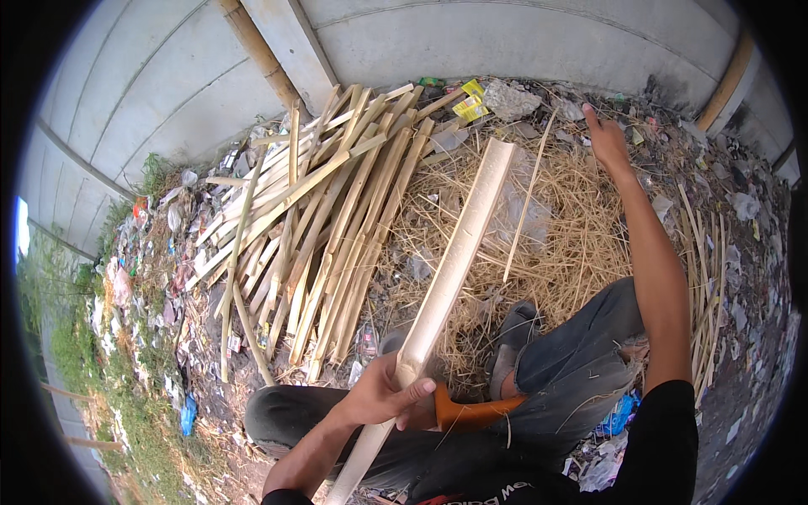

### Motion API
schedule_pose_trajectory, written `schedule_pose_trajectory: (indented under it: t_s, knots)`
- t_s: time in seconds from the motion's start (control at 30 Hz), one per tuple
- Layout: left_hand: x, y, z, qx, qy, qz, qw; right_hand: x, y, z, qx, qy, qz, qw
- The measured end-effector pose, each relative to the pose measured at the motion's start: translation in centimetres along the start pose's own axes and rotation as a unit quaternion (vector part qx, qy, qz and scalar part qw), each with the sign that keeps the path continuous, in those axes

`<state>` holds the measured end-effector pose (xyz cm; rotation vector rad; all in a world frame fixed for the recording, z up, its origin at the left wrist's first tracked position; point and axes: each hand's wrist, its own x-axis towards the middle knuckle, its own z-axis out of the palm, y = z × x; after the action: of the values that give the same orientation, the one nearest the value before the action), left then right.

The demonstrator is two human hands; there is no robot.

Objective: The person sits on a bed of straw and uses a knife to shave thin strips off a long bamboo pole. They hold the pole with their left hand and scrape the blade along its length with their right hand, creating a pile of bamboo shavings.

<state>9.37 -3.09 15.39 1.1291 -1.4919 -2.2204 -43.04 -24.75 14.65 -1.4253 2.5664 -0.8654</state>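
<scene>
My left hand [389, 391] is closed around the middle of a long split bamboo strip [461, 244]. The strip's pale hollow inner face is upward, and it slants from beside my lap to the far right. My right arm is stretched far out, and my right hand [608, 143] is near the debris by the wall. Its thumb sticks out, while most of the fingers are hidden from view. A thin bamboo sliver [530, 198] stands out left of that hand, apart from it as far as I can see.
A big pile of split bamboo strips [337, 219] lies at left. Straw-like shavings [581, 227] cover the ground ahead. Thin slivers [705, 286] lie at right. A concrete wall [505, 50] closes the far side. An orange curved piece [475, 414] is between my legs. Litter [126, 286] lines the left.
</scene>
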Motion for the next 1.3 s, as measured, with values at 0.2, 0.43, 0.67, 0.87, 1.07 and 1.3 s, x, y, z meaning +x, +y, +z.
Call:
schedule_pose_trajectory:
  t_s: [0.2,0.43,0.67,0.87,1.07,1.3]
  knots:
    - [0.9,0.3,-1.0,0.013,0.190,0.022,0.981,-7.6,-5.9,-0.5,0.180,-0.041,-0.143,0.972]
    - [2.6,-1.7,-0.6,0.098,0.336,0.155,0.924,-20.8,-14.7,-0.4,0.178,-0.271,-0.346,0.880]
    - [3.6,-1.8,-1.1,-0.022,0.241,0.089,0.966,-26.7,-15.7,1.2,0.114,-0.407,-0.415,0.806]
    - [4.2,-1.9,-0.5,-0.020,0.228,0.121,0.966,-28.3,-15.1,2.4,0.169,-0.413,-0.432,0.784]
    - [4.3,-1.9,-0.6,-0.052,0.212,0.055,0.974,-28.5,-15.4,2.6,0.089,-0.409,-0.436,0.797]
    - [3.5,-0.6,0.3,-0.121,0.180,-0.010,0.976,-21.9,-15.7,5.2,0.095,-0.385,-0.344,0.851]
